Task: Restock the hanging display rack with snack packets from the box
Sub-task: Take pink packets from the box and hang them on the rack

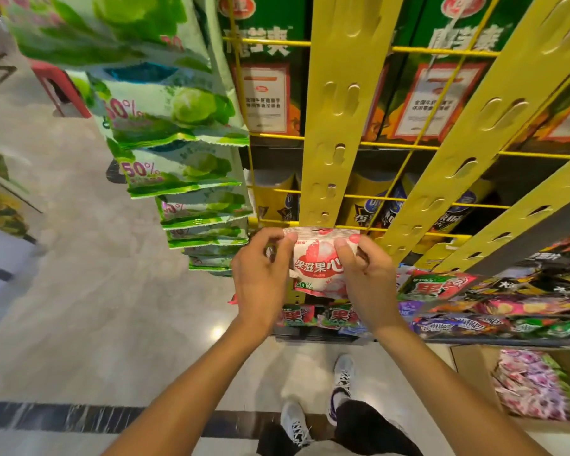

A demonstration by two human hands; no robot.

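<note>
A white and red snack packet (pixel 316 261) is held up against the lower end of a yellow hanging strip (pixel 334 133). My left hand (pixel 260 274) pinches the packet's left top edge, and my right hand (pixel 367 278) grips its right side with the thumb on the front. A cardboard box (pixel 468 363) with several pink and purple packets (pixel 533 386) sits on the floor at the lower right. Two more yellow strips (pixel 474 133) slant to the right with bare hooks.
A column of green packets (pixel 178 153) hangs to the left of the strip. Behind the strips is a yellow wire rack (pixel 408 146) with boxed goods. A low shelf (pixel 494 307) of mixed packets lies to the right. My feet (pixel 343 380) stand on the tiled floor.
</note>
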